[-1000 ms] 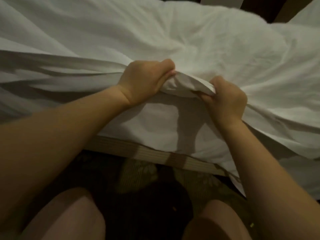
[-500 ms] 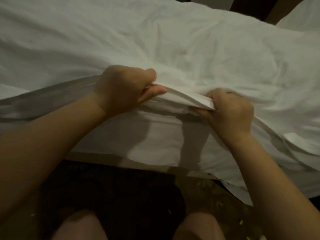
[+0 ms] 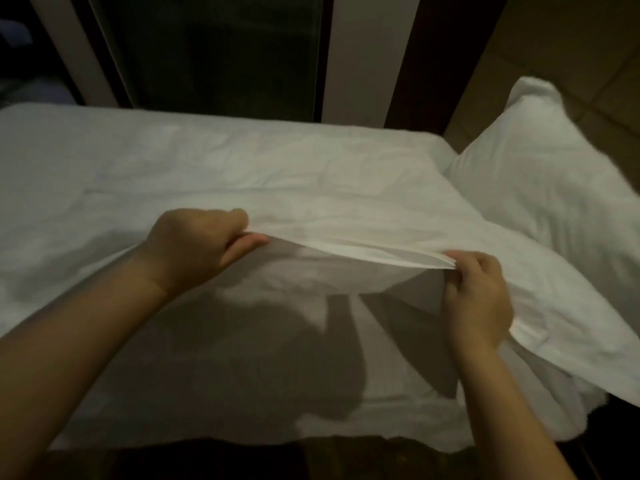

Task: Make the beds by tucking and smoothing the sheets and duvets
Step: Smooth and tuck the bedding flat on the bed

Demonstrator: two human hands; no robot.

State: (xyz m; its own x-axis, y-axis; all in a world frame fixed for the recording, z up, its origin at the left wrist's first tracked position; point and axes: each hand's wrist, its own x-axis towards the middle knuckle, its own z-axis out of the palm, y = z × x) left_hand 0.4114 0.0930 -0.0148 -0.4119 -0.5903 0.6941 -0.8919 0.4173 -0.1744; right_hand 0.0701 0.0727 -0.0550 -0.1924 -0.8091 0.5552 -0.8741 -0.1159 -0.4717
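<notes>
Gripping duvet (image 3: 346,220): L hand (image 3: 194,249), R hand (image 3: 478,301)

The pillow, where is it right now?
Head view, upper right: the pillow sits beside the duvet, beyond the right hand gripping the duvet's edge.

Duvet (image 3: 346,209): plain white, unpatterned. Sheet (image 3: 242,368) beneath the duvet: white, greyed by shadow. Pillow (image 3: 540,174) right of the duvet: plain white. Beyond the duvet: near-black panel (image 3: 225,50) between white frames (image 3: 367,57); tan wall (image 3: 571,46) with darker seams. Nearer than the duvet: dark brown floor (image 3: 207,460).
</notes>
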